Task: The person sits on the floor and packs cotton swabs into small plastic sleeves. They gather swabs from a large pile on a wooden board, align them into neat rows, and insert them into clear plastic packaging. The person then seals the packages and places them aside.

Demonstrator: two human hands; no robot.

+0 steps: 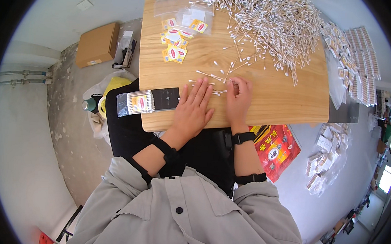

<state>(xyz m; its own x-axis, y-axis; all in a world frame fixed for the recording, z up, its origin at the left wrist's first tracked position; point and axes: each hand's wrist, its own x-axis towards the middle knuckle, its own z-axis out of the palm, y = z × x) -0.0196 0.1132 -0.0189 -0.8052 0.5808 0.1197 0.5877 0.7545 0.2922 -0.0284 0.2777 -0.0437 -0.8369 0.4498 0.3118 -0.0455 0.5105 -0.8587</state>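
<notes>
My left hand [194, 109] lies flat near the table's front edge, fingers stretched forward and partly covering a few cotton swabs [204, 73]. Beside it, my right hand [239, 100] is closed, its fingers curled toward the thumb. Whatever its fingertips hold is too small to make out; a swab tip shows right next to them. Left of my hands a dark strip [165, 98] reaches past the table edge, with a clear packet of cotton swabs [139, 103] and a yellow label on it. A big heap of loose swabs [273, 24] covers the far right of the table.
Yellow printed cards [175, 53] and clear plastic bags [166, 6] lie on the wooden table [291, 101] at far left. Bundled swab packs [362, 60] stand beyond its right edge, with bagged ones [327, 157] lower down. A cardboard box [97, 44] sits on the floor at left.
</notes>
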